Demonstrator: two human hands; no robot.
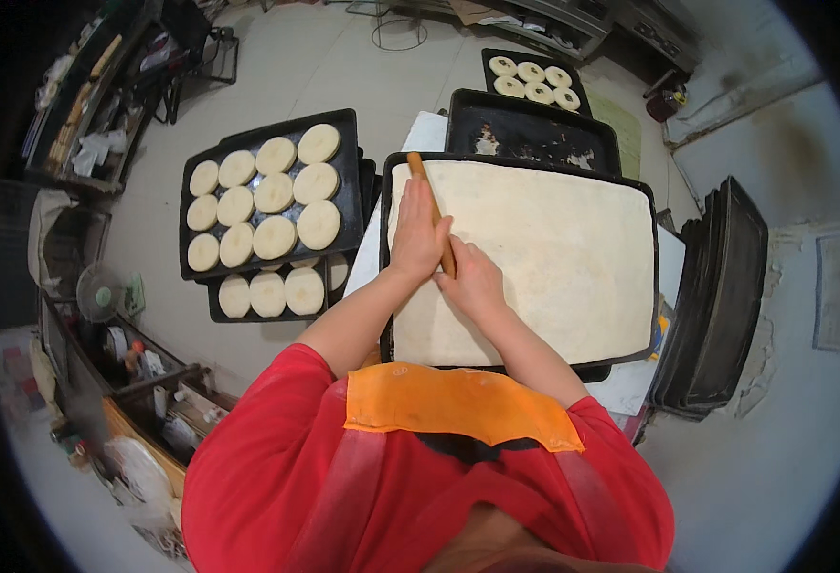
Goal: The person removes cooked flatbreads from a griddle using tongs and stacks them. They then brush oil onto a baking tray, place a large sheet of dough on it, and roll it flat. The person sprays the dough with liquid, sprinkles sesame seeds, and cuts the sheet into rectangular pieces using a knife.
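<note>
A wooden rolling pin (420, 168) lies slantwise over the left part of a flat sheet of dough (556, 265). The dough fills a dark metal baking tray (655, 251). My left hand (418, 236) lies over the pin's middle with the fingers stretched out along it, pointing to the tray's far left corner. At the pin's near end is my right hand (475, 279), its fingers bent against the wood. Whether either palm closes round the pin is hidden.
To the left, stacked trays (185, 251) carry rows of round dough pieces (274, 193). An empty, stained tray (534, 136) lies beyond the dough, with a tray of ring-shaped pieces (539, 93) farther off. Dark trays (713, 286) lean upright against the right wall. A fan (101, 292) stands at the left.
</note>
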